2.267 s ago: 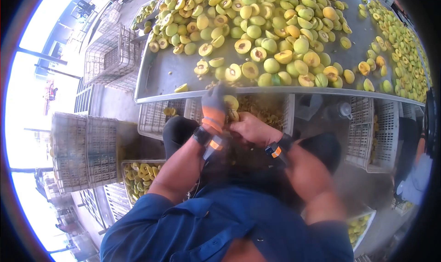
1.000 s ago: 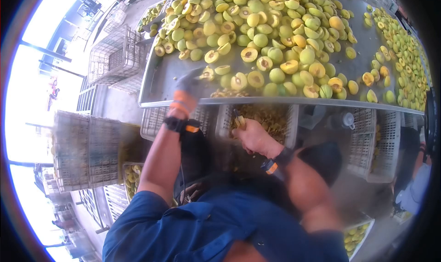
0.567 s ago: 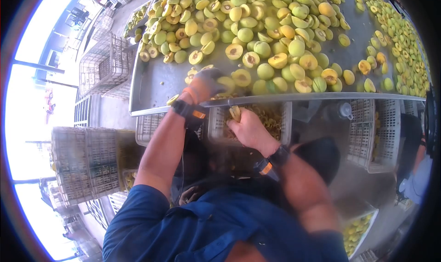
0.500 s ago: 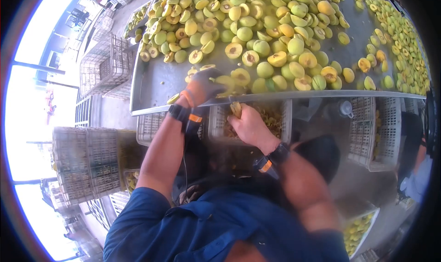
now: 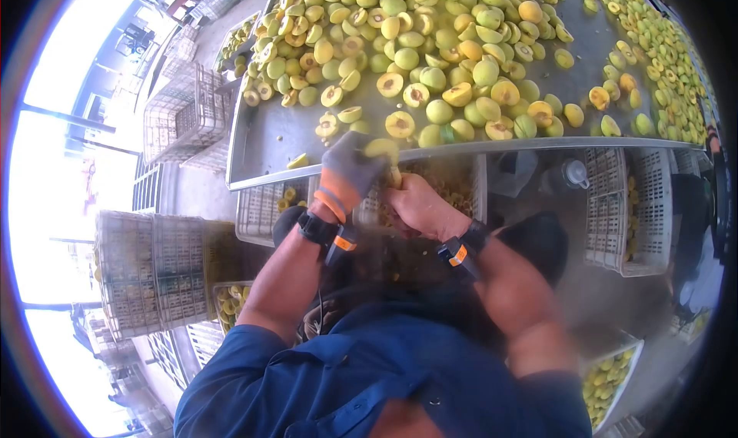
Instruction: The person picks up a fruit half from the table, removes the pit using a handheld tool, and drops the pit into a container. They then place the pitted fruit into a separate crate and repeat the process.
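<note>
Grey steel desk [image 5: 261,142] w/ heaped yellow-green halved fruit [image 5: 430,46] is sitting above both hands. Left hand [image 5: 350,169], grey-orange glove, is gripping 1 yellow fruit [image 5: 382,149] at desk edge; bare right hand [image 5: 415,204], touching it from the right, is clenched on something I can't make out.

i count two hands: gloved left hand [image 5: 350,169], bare right hand [image 5: 419,206]. two wristbands, one per wrist [image 5: 327,234]. one metal table [image 5: 265,142]. fruit [image 5: 430,46] on it too many to count, whole and halved mixed. one bottle [image 5: 573,173] under table. one stack of crates [image 5: 154,273] at left; other crates partly hidden, number unclear.
</note>
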Demonstrator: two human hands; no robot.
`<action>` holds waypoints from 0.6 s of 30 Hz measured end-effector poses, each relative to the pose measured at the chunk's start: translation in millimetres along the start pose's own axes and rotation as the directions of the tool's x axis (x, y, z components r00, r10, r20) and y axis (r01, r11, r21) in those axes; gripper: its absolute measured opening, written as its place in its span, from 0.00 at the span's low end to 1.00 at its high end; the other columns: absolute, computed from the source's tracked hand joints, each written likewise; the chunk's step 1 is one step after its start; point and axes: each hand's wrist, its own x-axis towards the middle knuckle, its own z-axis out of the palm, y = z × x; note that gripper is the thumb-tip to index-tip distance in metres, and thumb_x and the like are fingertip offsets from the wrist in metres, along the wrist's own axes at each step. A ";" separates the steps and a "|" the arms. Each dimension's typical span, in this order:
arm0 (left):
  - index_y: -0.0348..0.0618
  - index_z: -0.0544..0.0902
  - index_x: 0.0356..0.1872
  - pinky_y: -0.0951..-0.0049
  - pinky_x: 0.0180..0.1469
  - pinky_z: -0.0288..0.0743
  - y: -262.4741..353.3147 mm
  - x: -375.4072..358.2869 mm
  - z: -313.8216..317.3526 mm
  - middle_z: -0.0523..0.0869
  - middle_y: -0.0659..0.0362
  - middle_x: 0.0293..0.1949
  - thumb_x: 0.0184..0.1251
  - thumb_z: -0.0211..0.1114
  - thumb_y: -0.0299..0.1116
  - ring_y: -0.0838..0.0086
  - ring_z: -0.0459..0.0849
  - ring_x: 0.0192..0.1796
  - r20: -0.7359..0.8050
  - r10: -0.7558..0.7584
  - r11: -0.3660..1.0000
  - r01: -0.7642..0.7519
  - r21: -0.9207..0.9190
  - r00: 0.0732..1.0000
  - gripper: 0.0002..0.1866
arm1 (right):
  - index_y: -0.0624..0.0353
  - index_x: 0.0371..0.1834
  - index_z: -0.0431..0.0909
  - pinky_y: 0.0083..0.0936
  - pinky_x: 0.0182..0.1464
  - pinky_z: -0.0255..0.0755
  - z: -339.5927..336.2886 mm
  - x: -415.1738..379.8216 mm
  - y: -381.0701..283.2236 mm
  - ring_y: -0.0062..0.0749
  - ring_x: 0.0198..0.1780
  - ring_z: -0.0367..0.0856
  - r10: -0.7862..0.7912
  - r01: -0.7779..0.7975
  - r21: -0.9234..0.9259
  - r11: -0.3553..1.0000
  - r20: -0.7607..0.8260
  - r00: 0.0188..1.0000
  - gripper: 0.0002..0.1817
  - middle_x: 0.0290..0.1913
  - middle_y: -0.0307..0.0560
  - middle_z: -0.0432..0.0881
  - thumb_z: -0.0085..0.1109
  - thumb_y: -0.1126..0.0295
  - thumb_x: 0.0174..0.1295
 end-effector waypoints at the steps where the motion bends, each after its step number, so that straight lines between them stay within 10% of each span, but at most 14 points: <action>1: 0.32 0.85 0.58 0.69 0.50 0.87 -1.1 -1.0 0.0 0.94 0.49 0.48 0.67 0.76 0.27 0.71 0.94 0.46 0.005 0.008 1.000 -0.008 0.030 1.000 0.20 | 0.69 0.49 0.82 0.38 0.42 0.81 -1.0 1.8 3.4 0.41 0.37 0.88 -0.065 0.065 -0.026 0.998 -0.013 0.998 0.14 0.36 0.54 0.88 0.58 0.67 0.74; 4: 0.32 0.83 0.63 0.66 0.54 0.87 -17.3 3.2 -8.8 0.92 0.47 0.51 0.66 0.74 0.25 0.65 0.93 0.50 0.229 -0.156 0.804 0.258 -0.536 0.961 0.24 | 0.69 0.52 0.82 0.38 0.41 0.81 -1.7 4.1 9.8 0.42 0.35 0.88 -0.327 0.311 -0.185 0.932 -0.062 0.943 0.14 0.37 0.54 0.88 0.58 0.67 0.73; 5: 0.32 0.82 0.64 0.65 0.55 0.87 -28.7 5.9 -5.5 0.92 0.47 0.52 0.66 0.74 0.25 0.62 0.93 0.51 0.080 0.040 0.960 -0.016 -0.280 0.996 0.24 | 0.68 0.53 0.82 0.39 0.41 0.81 -0.8 3.4 9.4 0.44 0.35 0.88 -0.379 0.357 -0.221 0.908 -0.065 0.923 0.14 0.37 0.55 0.88 0.58 0.68 0.73; 7: 0.32 0.81 0.66 0.62 0.58 0.86 -50.8 8.9 3.3 0.91 0.45 0.54 0.66 0.72 0.24 0.57 0.92 0.54 -0.007 0.498 0.811 -0.464 0.357 0.867 0.26 | 0.68 0.51 0.83 0.41 0.39 0.79 4.2 3.2 8.1 0.46 0.32 0.85 -0.401 0.379 -0.221 0.899 -0.063 0.914 0.14 0.35 0.56 0.87 0.58 0.68 0.73; 12: 0.32 0.85 0.60 0.60 0.59 0.85 -44.1 -4.4 38.5 0.89 0.45 0.53 0.72 0.59 0.18 0.50 0.90 0.54 -0.251 0.306 0.910 -0.205 0.360 0.918 0.18 | 0.64 0.39 0.83 0.33 0.20 0.66 7.5 42.8 48.8 0.28 0.15 0.73 -0.804 0.720 -0.421 0.552 -0.041 0.593 0.11 0.21 0.44 0.79 0.57 0.68 0.76; 14: 0.37 0.86 0.58 0.55 0.57 0.83 -45.5 -4.1 41.4 0.89 0.45 0.52 0.68 0.60 0.18 0.45 0.88 0.52 -0.289 0.308 0.924 -0.213 0.316 0.907 0.19 | 0.63 0.36 0.82 0.32 0.20 0.66 5.5 32.9 36.8 0.27 0.16 0.73 -0.648 0.611 -0.315 0.727 -0.018 0.761 0.12 0.24 0.45 0.81 0.58 0.67 0.77; 16: 0.40 0.86 0.56 0.53 0.55 0.82 -43.8 -5.8 41.0 0.89 0.45 0.51 0.65 0.61 0.18 0.43 0.87 0.50 -0.308 0.356 0.906 -0.246 0.344 0.883 0.20 | 0.62 0.32 0.81 0.32 0.21 0.66 4.1 -2.2 0.2 0.26 0.17 0.73 -0.145 0.152 -0.087 0.985 0.078 0.986 0.14 0.28 0.47 0.83 0.59 0.67 0.77; 18: 0.39 0.86 0.56 0.53 0.55 0.82 -35.9 -8.9 38.2 0.89 0.45 0.51 0.63 0.62 0.18 0.44 0.88 0.51 -0.301 0.451 0.848 -0.297 0.439 0.841 0.20 | 0.61 0.37 0.81 0.31 0.20 0.66 1.7 -2.4 0.2 0.25 0.19 0.76 -0.098 0.111 -0.100 0.989 0.125 0.987 0.10 0.29 0.46 0.82 0.58 0.67 0.76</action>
